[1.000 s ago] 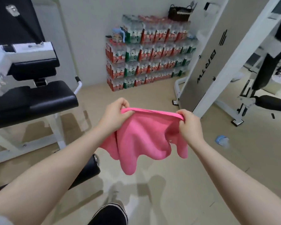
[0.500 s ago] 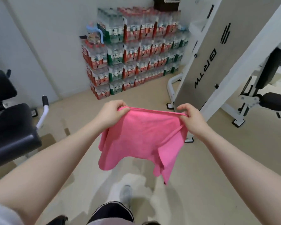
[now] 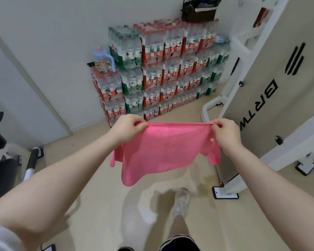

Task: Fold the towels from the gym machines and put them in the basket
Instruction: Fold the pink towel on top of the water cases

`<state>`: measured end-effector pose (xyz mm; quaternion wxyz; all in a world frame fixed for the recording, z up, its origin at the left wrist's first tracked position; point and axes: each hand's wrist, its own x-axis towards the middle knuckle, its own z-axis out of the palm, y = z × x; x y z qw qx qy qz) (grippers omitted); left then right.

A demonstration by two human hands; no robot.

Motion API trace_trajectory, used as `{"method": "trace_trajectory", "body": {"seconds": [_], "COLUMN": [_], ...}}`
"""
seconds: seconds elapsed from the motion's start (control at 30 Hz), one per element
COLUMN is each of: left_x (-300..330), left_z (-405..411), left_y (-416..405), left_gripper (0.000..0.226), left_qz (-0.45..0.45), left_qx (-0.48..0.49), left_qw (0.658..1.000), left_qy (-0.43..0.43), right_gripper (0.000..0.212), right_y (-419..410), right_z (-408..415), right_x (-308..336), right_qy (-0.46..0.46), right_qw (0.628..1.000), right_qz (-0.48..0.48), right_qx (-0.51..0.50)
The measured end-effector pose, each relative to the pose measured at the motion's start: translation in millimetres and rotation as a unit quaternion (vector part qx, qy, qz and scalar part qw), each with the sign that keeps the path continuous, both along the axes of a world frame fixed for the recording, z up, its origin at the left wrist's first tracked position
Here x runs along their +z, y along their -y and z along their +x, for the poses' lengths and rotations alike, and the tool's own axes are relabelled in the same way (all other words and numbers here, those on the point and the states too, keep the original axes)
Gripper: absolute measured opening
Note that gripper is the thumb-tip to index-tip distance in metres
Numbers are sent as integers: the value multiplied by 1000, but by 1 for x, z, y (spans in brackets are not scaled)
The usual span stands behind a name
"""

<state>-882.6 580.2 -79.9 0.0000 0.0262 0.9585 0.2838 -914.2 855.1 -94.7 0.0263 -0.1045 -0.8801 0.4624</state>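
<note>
You've got the pink towel (image 3: 163,147) pinched at both top corners — left hand (image 3: 128,128), right hand (image 3: 225,132) — top edge taut, running left-right, cloth hanging toward the floor (image 3: 101,205). Both hands equally near; basket not in view.

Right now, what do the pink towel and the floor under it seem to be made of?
The pink towel looks like soft, matte cloth, perhaps microfibre: it sags in limp folds between the left hand and the right hand. The floor looks like smooth, hard, beige vinyl or coated concrete, as it shows faint blurred reflections; which one, I cannot tell.
</note>
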Motion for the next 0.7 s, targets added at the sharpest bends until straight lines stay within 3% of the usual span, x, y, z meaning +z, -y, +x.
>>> {"method": "trace_trajectory", "body": {"seconds": [0.1, 0.23, 0.5, 0.7], "left_x": [-1, 5, 13, 23], "left_z": [-74, -165, -302, -414], "left_y": [-8, -13, -7, 22], "left_gripper": [25, 23, 25, 26], "left_qz": [10, 17, 48, 36], "left_qx": [33, 89, 166, 190], "left_qw": [999, 996, 985, 979], "left_qy": [-12, -1, -21, -57], "right_gripper": [15, 15, 11, 17], "right_y": [1, 3, 21, 47], "right_z": [-88, -200, -374, -494], "right_x": [1, 13, 28, 18], "right_qy": [81, 136, 121, 36], "right_qw": [977, 937, 948, 972], "right_qz": [-192, -319, -296, -227], "right_qx": [-42, -46, 2, 43]}}
